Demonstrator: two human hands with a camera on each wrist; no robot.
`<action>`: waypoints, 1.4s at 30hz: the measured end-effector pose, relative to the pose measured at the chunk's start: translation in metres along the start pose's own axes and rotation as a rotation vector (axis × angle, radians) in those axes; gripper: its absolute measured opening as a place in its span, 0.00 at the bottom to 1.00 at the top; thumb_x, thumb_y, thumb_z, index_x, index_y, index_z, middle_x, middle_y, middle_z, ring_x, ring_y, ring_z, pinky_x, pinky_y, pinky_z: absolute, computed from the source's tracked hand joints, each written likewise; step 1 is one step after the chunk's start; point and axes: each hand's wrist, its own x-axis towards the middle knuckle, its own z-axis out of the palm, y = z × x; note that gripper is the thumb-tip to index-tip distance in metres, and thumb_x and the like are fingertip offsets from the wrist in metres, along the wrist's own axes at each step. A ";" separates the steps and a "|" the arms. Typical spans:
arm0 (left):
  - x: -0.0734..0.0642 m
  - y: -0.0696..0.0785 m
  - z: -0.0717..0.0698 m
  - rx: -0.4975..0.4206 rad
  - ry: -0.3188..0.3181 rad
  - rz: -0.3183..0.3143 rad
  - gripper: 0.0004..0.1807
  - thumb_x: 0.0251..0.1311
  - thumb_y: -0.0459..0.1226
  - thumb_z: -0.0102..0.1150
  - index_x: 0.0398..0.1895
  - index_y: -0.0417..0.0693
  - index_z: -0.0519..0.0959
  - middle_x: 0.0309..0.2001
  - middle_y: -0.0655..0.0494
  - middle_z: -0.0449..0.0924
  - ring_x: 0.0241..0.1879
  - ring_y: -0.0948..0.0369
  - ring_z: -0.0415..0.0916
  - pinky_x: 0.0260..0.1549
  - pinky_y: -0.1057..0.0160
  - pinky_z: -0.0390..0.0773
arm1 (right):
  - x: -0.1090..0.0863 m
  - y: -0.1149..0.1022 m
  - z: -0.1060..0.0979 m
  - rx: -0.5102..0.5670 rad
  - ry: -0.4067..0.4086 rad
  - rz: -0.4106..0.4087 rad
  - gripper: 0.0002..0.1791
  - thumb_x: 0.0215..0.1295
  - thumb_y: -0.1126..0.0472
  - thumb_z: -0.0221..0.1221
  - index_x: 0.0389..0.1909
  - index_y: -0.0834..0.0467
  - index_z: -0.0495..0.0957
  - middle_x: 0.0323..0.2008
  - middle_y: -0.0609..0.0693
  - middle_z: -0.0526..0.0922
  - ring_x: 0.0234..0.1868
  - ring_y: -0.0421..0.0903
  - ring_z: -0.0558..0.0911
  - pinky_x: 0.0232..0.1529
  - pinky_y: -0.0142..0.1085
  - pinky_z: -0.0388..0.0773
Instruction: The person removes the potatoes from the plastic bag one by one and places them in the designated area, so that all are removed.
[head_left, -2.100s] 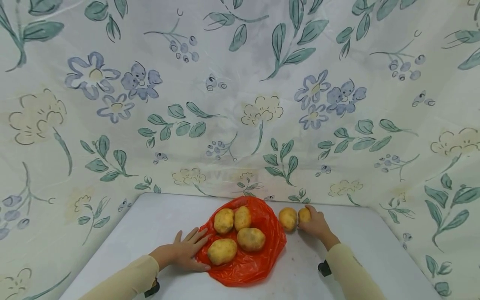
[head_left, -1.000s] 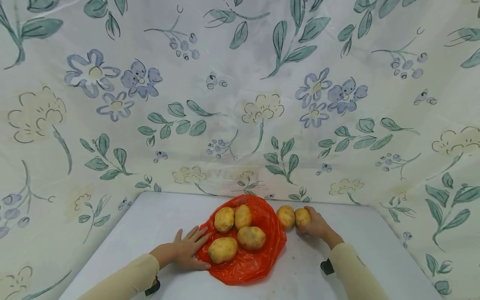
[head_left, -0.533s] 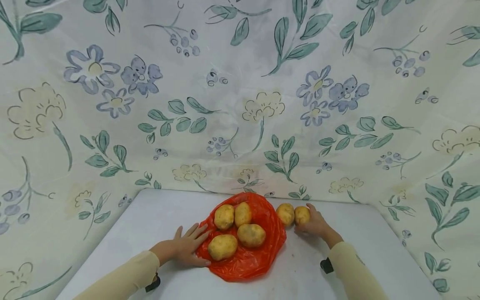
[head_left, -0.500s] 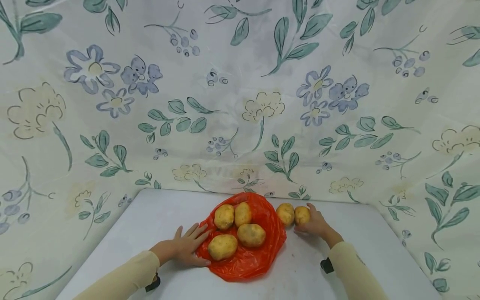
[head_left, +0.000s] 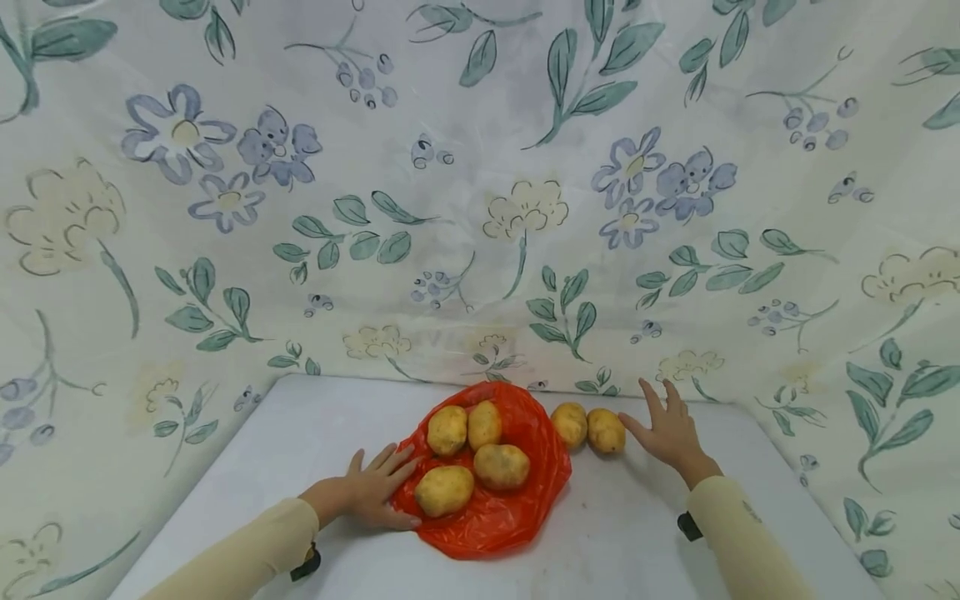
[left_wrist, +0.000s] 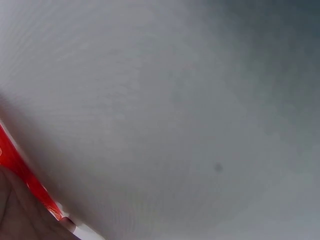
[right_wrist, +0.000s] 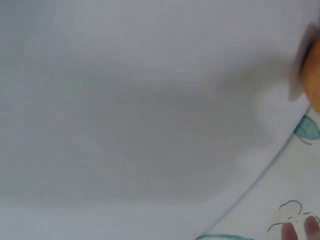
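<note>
My left hand [head_left: 375, 492] rests with spread fingers on the left edge of a red plastic bag [head_left: 495, 529], which lies flattened on the table. Several potatoes lie on the bag, among them a large potato [head_left: 444, 490] nearest my left hand. Just off the bag's right side, two more potatoes sit side by side: one potato [head_left: 569, 425] by the bag and another potato [head_left: 606, 431] to its right. My right hand [head_left: 672, 433] is to the right of that outer potato, fingers spread, holding nothing. In the right wrist view a potato [right_wrist: 313, 75] shows at the right edge.
The white table [head_left: 292, 433] carries everything. Behind it and along both sides hangs a floral sheet [head_left: 480, 275], meeting the table's back edge. Dark wrist devices sit under both cuffs, such as the right wrist device [head_left: 688, 526].
The right hand slid the outer potato left beside the other one, then let go and moved right with its fingers spread. The left hand has stayed on the bag's edge.
</note>
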 end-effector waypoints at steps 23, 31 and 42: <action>0.002 0.000 -0.001 0.010 0.007 -0.010 0.56 0.51 0.71 0.58 0.77 0.49 0.56 0.79 0.47 0.46 0.78 0.41 0.36 0.67 0.24 0.33 | -0.005 0.014 -0.008 -0.284 0.033 -0.021 0.46 0.71 0.29 0.39 0.78 0.54 0.46 0.77 0.68 0.30 0.75 0.73 0.42 0.70 0.70 0.41; 0.001 0.000 0.001 0.012 0.021 -0.012 0.56 0.50 0.70 0.59 0.77 0.49 0.56 0.79 0.48 0.47 0.78 0.42 0.36 0.67 0.24 0.34 | -0.006 0.017 -0.008 -0.273 0.035 -0.006 0.46 0.71 0.31 0.41 0.79 0.54 0.44 0.76 0.70 0.27 0.75 0.73 0.43 0.70 0.71 0.40; 0.001 0.000 0.000 0.001 0.020 -0.018 0.56 0.50 0.69 0.60 0.77 0.49 0.56 0.78 0.48 0.48 0.78 0.41 0.36 0.67 0.24 0.34 | -0.010 0.020 -0.007 -0.268 0.035 -0.016 0.47 0.69 0.28 0.42 0.79 0.51 0.43 0.77 0.68 0.26 0.74 0.72 0.45 0.70 0.70 0.38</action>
